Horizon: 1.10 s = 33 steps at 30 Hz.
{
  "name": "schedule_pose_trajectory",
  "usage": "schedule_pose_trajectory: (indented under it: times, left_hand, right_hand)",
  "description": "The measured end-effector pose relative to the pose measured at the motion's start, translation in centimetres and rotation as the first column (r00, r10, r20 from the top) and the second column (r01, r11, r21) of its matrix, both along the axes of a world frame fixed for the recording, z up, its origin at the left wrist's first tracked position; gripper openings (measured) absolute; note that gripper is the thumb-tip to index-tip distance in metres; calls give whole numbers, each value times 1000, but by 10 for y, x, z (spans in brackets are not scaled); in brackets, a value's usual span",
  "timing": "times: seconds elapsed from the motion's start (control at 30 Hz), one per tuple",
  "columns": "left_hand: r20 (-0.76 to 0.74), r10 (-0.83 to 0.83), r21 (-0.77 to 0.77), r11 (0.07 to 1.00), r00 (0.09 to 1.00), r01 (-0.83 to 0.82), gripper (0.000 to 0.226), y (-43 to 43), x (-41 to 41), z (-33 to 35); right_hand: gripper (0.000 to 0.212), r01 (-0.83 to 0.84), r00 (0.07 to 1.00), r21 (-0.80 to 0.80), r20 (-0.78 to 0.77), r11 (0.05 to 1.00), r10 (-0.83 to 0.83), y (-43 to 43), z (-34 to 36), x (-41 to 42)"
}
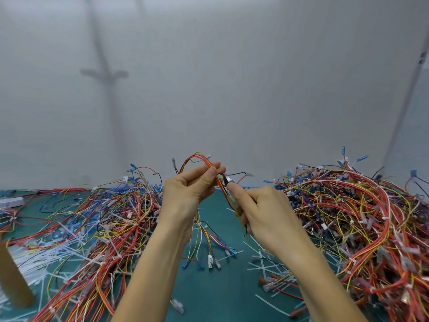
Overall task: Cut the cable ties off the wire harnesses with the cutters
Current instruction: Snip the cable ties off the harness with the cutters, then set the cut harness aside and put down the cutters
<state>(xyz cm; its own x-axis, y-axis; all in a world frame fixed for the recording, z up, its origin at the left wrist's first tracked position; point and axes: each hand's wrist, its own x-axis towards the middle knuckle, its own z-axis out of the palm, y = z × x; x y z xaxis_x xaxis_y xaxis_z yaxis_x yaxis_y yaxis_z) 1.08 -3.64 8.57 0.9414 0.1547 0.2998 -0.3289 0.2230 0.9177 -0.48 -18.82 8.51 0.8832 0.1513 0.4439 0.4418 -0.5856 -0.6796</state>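
My left hand point(185, 189) pinches a wire harness point(197, 160) of red, yellow and black wires, held up above the green table point(209, 293). Its loose ends with white and blue connectors point(210, 260) hang down below my hands. My right hand point(262, 210) grips the cutters point(228, 180), whose metal jaws sit against the wires right beside my left fingertips. The cutters' handles are mostly hidden inside my fist. I cannot make out a cable tie at the jaws.
A big tangled heap of harnesses point(362, 224) fills the right side, another heap point(104, 224) the left. Cut white cable ties point(267, 266) litter the mat. A brown cardboard piece point(14, 280) stands at the left edge. A white wall rises behind.
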Motion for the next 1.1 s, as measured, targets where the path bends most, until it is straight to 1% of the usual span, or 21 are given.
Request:
schedule_pose_trajectory:
  times: [0.1,0.17,0.23,0.3,0.37,0.4,0.5,0.53,0.63,0.7,0.8,0.9,1.0,1.1]
  left_hand:
    - [-16,2,-43,999,1000,-2,28,2,-1,2]
    - [-40,6,-62,998,999,-9,22,4,-1,3]
    - [-72,12,-66,998,997,-17,15,6,-1,4]
    - [-100,6,-84,996,995,-14,12,6,-2,5]
    - [-124,-3,-95,995,992,-9,13,6,-2,6]
    - [-129,-3,-87,996,992,-9,15,6,-1,6]
    - [-111,-32,-52,998,993,26,23,5,-1,6]
    - [-101,-56,-56,997,993,50,28,6,-1,6]
    - [-84,-128,-80,989,988,122,43,9,-1,7]
    - [-78,-138,-109,986,987,129,46,11,-1,8]
    - [-77,-144,-181,975,987,128,44,16,1,9]
    - [-89,-173,-223,963,981,150,39,19,1,10]
    - [-120,-138,-185,976,983,114,26,21,2,9]
    - [-155,-54,-103,994,986,38,20,23,5,6]
  right_hand:
    - [70,19,1000,59,13,998,-20,-1,1,2]
    - [66,44,999,97,13,994,-45,-3,2,3]
    - [63,43,999,150,-18,988,-41,-4,3,5]
    - [69,26,998,188,-64,982,-14,-6,2,7]
    - [70,5,993,185,-117,983,17,-8,0,8]
    - [63,-9,989,181,-146,983,36,-9,-1,8]
    - [20,-49,975,207,-204,977,92,-7,-4,10]
    - [12,-47,973,210,-211,977,93,-6,-5,12]
    - [9,-31,970,228,-227,973,84,-5,-6,13]
    - [6,-53,960,262,-253,964,121,-6,-3,10]
    - [5,-107,931,336,-297,936,213,-7,1,6]
    - [6,-137,918,384,-298,913,263,-7,3,4]
    - [7,-152,904,395,-316,906,289,-6,3,3]
    - [14,-134,903,402,-328,906,279,-6,2,5]
